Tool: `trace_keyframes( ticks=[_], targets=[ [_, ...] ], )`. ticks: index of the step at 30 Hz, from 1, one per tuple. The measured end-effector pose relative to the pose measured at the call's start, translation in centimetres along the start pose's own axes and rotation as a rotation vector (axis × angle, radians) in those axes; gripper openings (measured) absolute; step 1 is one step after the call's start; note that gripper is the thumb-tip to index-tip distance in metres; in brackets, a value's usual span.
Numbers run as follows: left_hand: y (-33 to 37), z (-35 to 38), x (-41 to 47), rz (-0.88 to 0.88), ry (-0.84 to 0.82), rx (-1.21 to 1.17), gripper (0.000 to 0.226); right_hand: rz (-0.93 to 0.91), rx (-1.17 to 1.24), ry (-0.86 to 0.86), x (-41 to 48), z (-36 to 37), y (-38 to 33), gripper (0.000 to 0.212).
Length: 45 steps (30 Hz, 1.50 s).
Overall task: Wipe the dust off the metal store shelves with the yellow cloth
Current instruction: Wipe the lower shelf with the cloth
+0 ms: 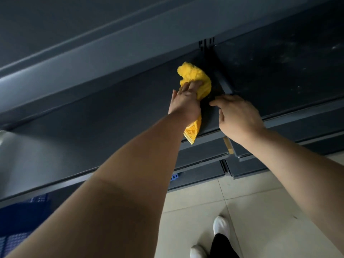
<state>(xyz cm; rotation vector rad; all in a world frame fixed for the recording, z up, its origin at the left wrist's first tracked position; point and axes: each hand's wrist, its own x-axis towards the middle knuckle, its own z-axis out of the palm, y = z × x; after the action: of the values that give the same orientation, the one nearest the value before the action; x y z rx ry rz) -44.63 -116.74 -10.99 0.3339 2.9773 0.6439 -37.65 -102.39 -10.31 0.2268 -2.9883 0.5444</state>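
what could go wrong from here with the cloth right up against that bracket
1. The yellow cloth under the left hand lies against the shelf bracket and may snag there.
2. Its loose tail hangs over the shelf's front edge and could catch.
3. The right hand rests by the same joint, in the cloth's path, and might get bumped.

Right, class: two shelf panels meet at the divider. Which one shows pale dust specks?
The right-hand panel: pale specks scatter across it. The left panel, where the left hand presses the yellow cloth, looks evenly dark.
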Motion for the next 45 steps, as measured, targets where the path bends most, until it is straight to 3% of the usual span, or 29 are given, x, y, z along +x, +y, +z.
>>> trace_keyframes(
  ticks=[6,14,21,28,37,45],
  targets=[
    [-3.7,-1.5,-4.5,-0.139,0.027,0.018,0.068,-0.038,-0.03,-0.067,-0.9,0.3,-3.4,0.048],
    [-9.6,-3.6,-11.1,-0.336,0.051,-0.019,0.067,0.064,-0.128,-0.168,-3.6,0.1,-4.6,0.051],
    [-8.2,-3.5,-13.3,-0.507,0.107,-0.129,0.065,0.075,-0.128,-0.178,-6.5,-1.3,-4.2,0.044],
    [-1.3,-0.5,-11.6,-0.374,0.073,-0.138,0.065,0.084,-0.115,-0.153,-6.4,-4.2,-0.6,0.045],
    [7.0,2.5,-5.7,-0.325,0.036,-0.144,0.067,0.067,-0.052,-0.2,-5.2,-6.3,6.8,0.047],
    [9.0,3.6,-1.2,-0.356,0.109,-0.126,0.073,-0.077,0.013,-0.204,-2.9,-6.9,10.3,0.049]
  ],
)
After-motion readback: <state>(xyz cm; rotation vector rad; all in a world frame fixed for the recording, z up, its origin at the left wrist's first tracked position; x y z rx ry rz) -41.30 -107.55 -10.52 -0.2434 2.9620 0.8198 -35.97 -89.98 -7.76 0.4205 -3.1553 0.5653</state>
